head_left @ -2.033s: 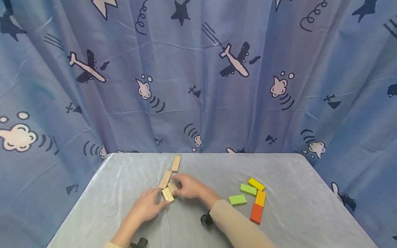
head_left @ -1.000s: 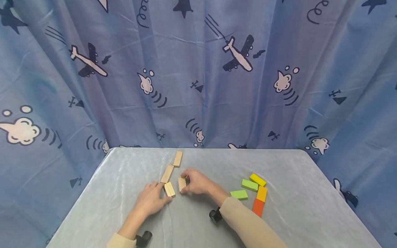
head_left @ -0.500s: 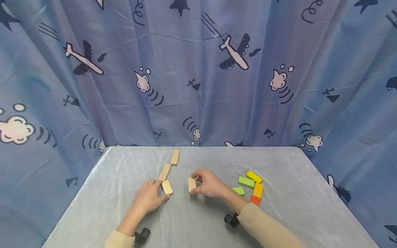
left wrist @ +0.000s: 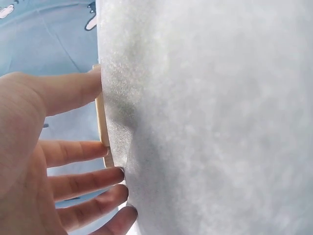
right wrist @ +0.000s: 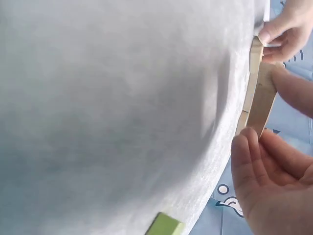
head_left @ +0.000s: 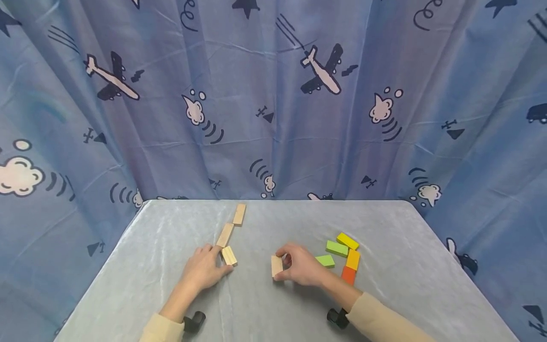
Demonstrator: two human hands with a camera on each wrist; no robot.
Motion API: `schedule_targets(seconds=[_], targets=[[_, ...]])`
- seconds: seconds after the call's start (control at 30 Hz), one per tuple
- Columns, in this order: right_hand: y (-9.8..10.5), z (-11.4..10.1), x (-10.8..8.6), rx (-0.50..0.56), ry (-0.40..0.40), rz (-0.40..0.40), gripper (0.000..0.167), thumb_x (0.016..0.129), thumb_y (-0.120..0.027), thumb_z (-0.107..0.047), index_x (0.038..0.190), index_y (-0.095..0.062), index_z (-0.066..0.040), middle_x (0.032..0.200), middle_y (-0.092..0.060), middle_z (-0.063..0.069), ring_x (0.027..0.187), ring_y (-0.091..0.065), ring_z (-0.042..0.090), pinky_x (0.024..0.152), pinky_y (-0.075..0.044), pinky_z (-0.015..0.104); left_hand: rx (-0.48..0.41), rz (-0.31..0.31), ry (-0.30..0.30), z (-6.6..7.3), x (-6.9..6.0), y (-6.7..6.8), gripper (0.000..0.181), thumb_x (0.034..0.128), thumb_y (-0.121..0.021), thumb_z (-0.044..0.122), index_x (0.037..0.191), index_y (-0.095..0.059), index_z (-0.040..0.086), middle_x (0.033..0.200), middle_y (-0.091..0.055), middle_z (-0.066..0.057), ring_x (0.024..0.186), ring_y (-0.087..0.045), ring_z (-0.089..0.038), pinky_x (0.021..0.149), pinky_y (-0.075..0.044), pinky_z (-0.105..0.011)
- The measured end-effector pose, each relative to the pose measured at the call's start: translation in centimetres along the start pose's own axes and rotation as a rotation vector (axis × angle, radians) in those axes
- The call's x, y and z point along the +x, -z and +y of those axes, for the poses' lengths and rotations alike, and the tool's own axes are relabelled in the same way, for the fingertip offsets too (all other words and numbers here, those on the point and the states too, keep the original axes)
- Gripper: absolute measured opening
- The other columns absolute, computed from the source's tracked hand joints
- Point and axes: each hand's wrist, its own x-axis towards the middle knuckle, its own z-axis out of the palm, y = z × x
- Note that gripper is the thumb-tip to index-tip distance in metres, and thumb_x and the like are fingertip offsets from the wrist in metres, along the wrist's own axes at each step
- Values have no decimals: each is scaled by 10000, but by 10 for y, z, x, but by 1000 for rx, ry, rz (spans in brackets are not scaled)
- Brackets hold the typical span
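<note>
A pale wooden block (head_left: 277, 267) is pinched between the thumb and fingers of the right hand (head_left: 301, 265), at mid-table; the right wrist view shows this block (right wrist: 264, 98) gripped by its two ends. The left hand (head_left: 204, 268) lies at a wooden piece (head_left: 229, 256) with lengthwise lines, thumb at its near end and index finger at its far end; whether it is one block or two side by side, I cannot tell. In the left wrist view the left hand (left wrist: 58, 147) has its other fingers spread. Another wooden block (head_left: 225, 235) lies just beyond.
A further wooden block (head_left: 240, 214) lies near the back edge of the grey-covered table (head_left: 171, 223). To the right are a yellow block (head_left: 348, 241), green blocks (head_left: 337, 248), an orange block (head_left: 353, 260) and a red block (head_left: 348, 275). A patterned curtain (head_left: 239, 156) hangs behind.
The right hand has carried its wooden block away from the left-hand piece, rightward and slightly nearer. The left hand has stayed at its piece. The head view has shifted slightly.
</note>
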Motion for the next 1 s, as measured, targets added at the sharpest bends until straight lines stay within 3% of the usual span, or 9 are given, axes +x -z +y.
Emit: schedule_targets(seconds=[0.33, 0.6, 1.0], targets=[[-1, 6, -20, 15, -55, -60, 536, 753, -896, -248, 1179, -677, -9, 951, -601, 22, 860, -523, 154, 704, -440, 252, -34, 29, 5, 3, 3, -1, 693, 808, -795, 516, 1298, -639, 51, 1219, -643, -184, 1049, -595, -335, 842, -533, -517], [-11, 3, -31, 28, -25, -121, 534, 767, -884, -263, 1181, -667, -7, 987, -595, 9, 883, -536, 141, 719, -458, 238, -60, 37, 10, 4, 4, -3, 660, 781, -827, 491, 1228, -662, 33, 1085, -638, -133, 907, -568, -254, 756, -511, -440], [-21, -9, -31, -27, 7, -126, 514, 785, -872, -289, 1188, -679, -35, 1004, -611, -32, 852, -536, 68, 701, -465, 215, -56, 17, -84, 11, 9, -8, 630, 742, -862, 469, 1189, -683, 61, 1051, -645, -76, 931, -590, -235, 796, -527, -430]])
